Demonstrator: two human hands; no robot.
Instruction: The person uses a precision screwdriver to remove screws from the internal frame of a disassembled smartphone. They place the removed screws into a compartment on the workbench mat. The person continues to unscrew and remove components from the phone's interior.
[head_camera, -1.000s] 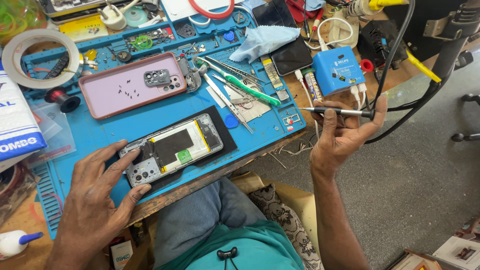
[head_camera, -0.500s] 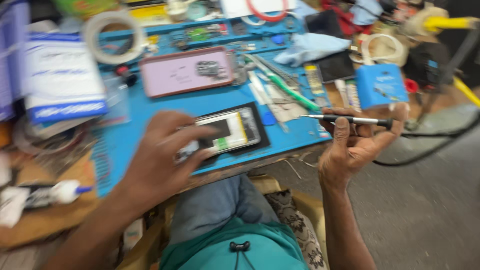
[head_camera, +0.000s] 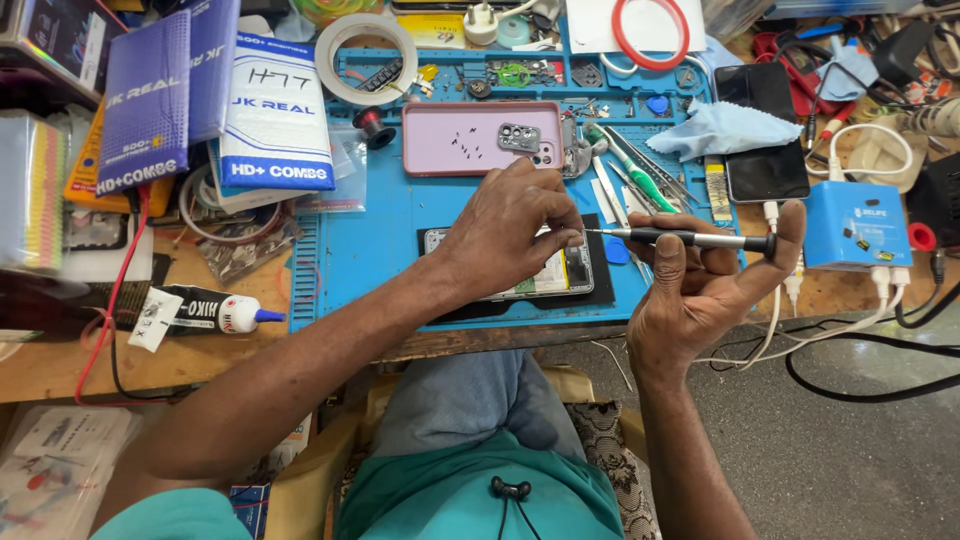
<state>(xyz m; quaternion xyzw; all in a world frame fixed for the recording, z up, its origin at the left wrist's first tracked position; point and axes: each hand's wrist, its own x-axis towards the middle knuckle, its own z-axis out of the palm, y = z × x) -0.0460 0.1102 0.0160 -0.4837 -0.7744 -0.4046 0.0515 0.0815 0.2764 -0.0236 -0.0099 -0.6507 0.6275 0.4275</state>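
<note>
While level, screwdriver (head_camera: 680, 238) between hands.

Operator as I logged him: teal shirt (head_camera: 470, 500) with a short left sleeve (head_camera: 175, 515), small black clip (head_camera: 510, 489) at the chest, grey-blue trousers (head_camera: 460, 400), forearms bare, no rings or watch.

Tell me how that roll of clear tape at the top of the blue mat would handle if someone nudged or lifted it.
The tape roll lies flat on the blue mat, so a nudge would probably slide it, not roll it. It is a thin open ring, so it is likely light and stiff enough to lift with one finger through the hole.
</note>
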